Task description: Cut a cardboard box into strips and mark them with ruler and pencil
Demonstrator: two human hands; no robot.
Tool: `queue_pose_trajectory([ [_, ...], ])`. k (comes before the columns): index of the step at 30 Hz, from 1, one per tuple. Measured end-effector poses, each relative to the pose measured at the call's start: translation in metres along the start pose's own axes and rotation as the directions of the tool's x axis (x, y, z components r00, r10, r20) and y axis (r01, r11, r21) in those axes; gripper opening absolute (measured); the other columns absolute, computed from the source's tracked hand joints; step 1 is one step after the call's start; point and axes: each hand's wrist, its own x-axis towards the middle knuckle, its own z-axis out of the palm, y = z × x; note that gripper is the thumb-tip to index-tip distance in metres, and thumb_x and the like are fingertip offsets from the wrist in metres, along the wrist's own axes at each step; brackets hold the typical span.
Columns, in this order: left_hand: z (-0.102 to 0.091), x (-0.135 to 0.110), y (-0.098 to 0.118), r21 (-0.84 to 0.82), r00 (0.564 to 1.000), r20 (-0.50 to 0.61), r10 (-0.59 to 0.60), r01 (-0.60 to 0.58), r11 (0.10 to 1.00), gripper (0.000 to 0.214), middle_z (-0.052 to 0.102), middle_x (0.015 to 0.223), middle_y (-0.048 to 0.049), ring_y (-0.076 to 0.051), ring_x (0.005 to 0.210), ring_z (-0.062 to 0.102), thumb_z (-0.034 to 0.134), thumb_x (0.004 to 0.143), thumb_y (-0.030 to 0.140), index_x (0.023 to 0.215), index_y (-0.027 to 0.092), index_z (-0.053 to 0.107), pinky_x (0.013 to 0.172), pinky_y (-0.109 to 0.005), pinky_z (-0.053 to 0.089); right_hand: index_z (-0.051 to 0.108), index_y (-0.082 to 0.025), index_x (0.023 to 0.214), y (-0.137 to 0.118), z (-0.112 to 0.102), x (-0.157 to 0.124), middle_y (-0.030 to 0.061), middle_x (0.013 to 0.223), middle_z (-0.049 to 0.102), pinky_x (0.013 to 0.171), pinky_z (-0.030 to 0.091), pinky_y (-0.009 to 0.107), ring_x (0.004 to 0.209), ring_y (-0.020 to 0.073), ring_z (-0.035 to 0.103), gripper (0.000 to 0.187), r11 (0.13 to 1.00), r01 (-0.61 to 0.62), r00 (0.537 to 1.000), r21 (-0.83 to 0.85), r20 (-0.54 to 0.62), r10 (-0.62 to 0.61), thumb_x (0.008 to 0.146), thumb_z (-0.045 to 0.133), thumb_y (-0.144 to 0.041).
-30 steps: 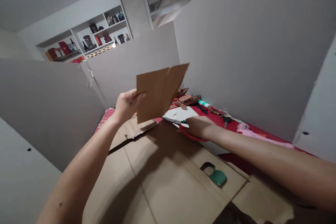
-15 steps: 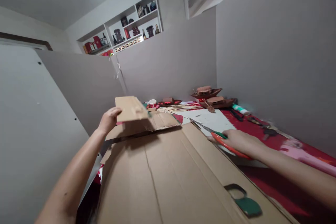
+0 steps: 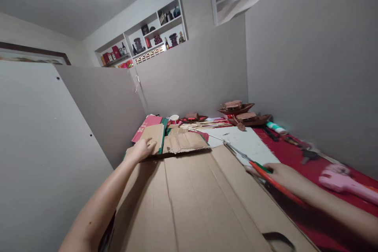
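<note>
My left hand point(image 3: 143, 149) is closed at the near corner of a small cardboard piece point(image 3: 154, 134), which lies on other cut cardboard at the back left. Part of that grip is hidden behind the fingers. Scissors with orange and green handles point(image 3: 261, 171) are in my right hand point(image 3: 283, 179), slightly smeared by motion. Their blades point forward and left, over the right edge of a large cardboard sheet point(image 3: 195, 197). A torn cardboard strip point(image 3: 187, 141) rests across the sheet's far end.
Brown model boats point(image 3: 236, 107) stand at the back, beside thin wooden sticks point(image 3: 206, 124) and a white cup point(image 3: 174, 118). A white board point(image 3: 245, 141) lies on the red tablecloth point(image 3: 298, 165). To the right is a pink glue gun point(image 3: 336, 179). Grey panels enclose the table.
My left hand has brought the raised cardboard piece down and rightward onto the pile. My right hand and the scissors appear slightly lower and farther right as the view has shifted.
</note>
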Motion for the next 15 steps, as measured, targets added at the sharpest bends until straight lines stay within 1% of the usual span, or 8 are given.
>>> queue_pose_trajectory([
  [3, 0.016, -0.002, 0.032, 0.017, 0.996, 0.036, 0.078, -0.079, 0.997, 0.054, 0.064, 0.125, -0.0142, -0.027, 0.115, 0.058, 0.048, 0.089, 0.056, 0.125, 0.018, 0.059, 0.09, -0.032, 0.045, 0.061, -0.026, 0.055, -0.008, 0.001, -0.011, 0.0209, 0.081, 0.07, 0.071, 0.048, 0.038, 0.086, 0.0349, 0.068, 0.038, 0.994, -0.039, 0.999, 0.101, 0.029, 0.037, 0.062, 0.059, -0.063],
  [4, 0.021, -0.002, 0.037, 0.029, 0.995, 0.046, 0.091, -0.092, 0.995, 0.053, 0.063, 0.124, -0.0147, -0.028, 0.116, 0.057, 0.05, 0.087, 0.057, 0.122, 0.018, 0.06, 0.09, -0.033, 0.045, 0.062, -0.027, 0.056, -0.01, 0.001, -0.014, 0.0197, 0.083, 0.071, 0.071, 0.048, 0.038, 0.088, 0.0359, 0.068, 0.037, 0.987, -0.042, 0.999, 0.155, 0.027, 0.038, 0.059, 0.061, -0.063],
  [6, 0.027, -0.001, 0.041, 0.053, 0.992, 0.073, 0.098, -0.102, 0.993, 0.048, 0.064, 0.119, -0.015, -0.029, 0.112, 0.058, 0.052, 0.087, 0.054, 0.116, 0.017, 0.062, 0.089, -0.035, 0.046, 0.063, -0.027, 0.057, -0.011, 0.002, -0.018, 0.0167, 0.084, 0.072, 0.072, 0.05, 0.039, 0.091, 0.0371, 0.067, 0.037, 0.963, -0.048, 0.999, 0.265, 0.017, 0.045, 0.052, 0.065, -0.065],
  [7, 0.028, 0.001, 0.04, 0.064, 0.992, 0.087, 0.095, -0.101, 0.993, 0.044, 0.064, 0.115, -0.0144, -0.027, 0.108, 0.06, 0.051, 0.088, 0.052, 0.114, 0.017, 0.062, 0.087, -0.035, 0.046, 0.063, -0.028, 0.057, -0.011, 0.002, -0.019, 0.0156, 0.082, 0.073, 0.071, 0.05, 0.039, 0.089, 0.037, 0.067, 0.039, 0.949, -0.06, 0.998, 0.311, 0.021, 0.056, 0.051, 0.065, -0.066],
  [9, 0.03, 0.005, 0.032, 0.087, 0.991, 0.108, 0.077, -0.087, 0.992, 0.038, 0.064, 0.111, -0.012, -0.023, 0.101, 0.061, 0.051, 0.091, 0.045, 0.113, 0.016, 0.061, 0.086, -0.037, 0.048, 0.061, -0.026, 0.056, -0.011, 0.001, -0.022, 0.0142, 0.075, 0.071, 0.067, 0.051, 0.039, 0.083, 0.0362, 0.067, 0.041, 0.923, -0.103, 0.994, 0.37, 0.068, 0.084, 0.049, 0.067, -0.066],
  [11, 0.028, 0.01, 0.021, 0.113, 0.992, 0.116, 0.038, -0.052, 0.992, 0.034, 0.063, 0.112, -0.0095, -0.021, 0.098, 0.062, 0.053, 0.093, 0.041, 0.113, 0.015, 0.06, 0.086, -0.041, 0.05, 0.061, -0.024, 0.059, -0.012, 0.0, -0.024, 0.0131, 0.07, 0.07, 0.064, 0.052, 0.039, 0.08, 0.0355, 0.068, 0.041, 0.907, -0.108, 0.992, 0.407, 0.106, 0.071, 0.048, 0.07, -0.063],
  [13, 0.023, 0.011, 0.01, 0.14, 0.993, 0.115, -0.017, 0.0, 0.99, 0.032, 0.063, 0.113, -0.0083, -0.02, 0.097, 0.062, 0.055, 0.092, 0.039, 0.114, 0.016, 0.06, 0.085, -0.042, 0.052, 0.063, -0.023, 0.063, -0.013, 0.001, -0.024, 0.0131, 0.074, 0.071, 0.065, 0.053, 0.039, 0.083, 0.0367, 0.068, 0.041, 0.903, -0.08, 0.994, 0.421, 0.104, 0.04, 0.044, 0.074, -0.058],
  [15, 0.017, 0.004, 0.002, 0.159, 0.992, 0.105, -0.066, 0.049, 0.986, 0.032, 0.062, 0.114, -0.0085, -0.02, 0.098, 0.062, 0.056, 0.092, 0.038, 0.115, 0.016, 0.06, 0.086, -0.043, 0.052, 0.065, -0.026, 0.066, -0.009, 0.005, -0.023, 0.0145, 0.08, 0.073, 0.069, 0.055, 0.042, 0.086, 0.0384, 0.068, 0.042, 0.903, -0.103, 0.992, 0.417, 0.103, 0.066, 0.038, 0.077, -0.055],
])
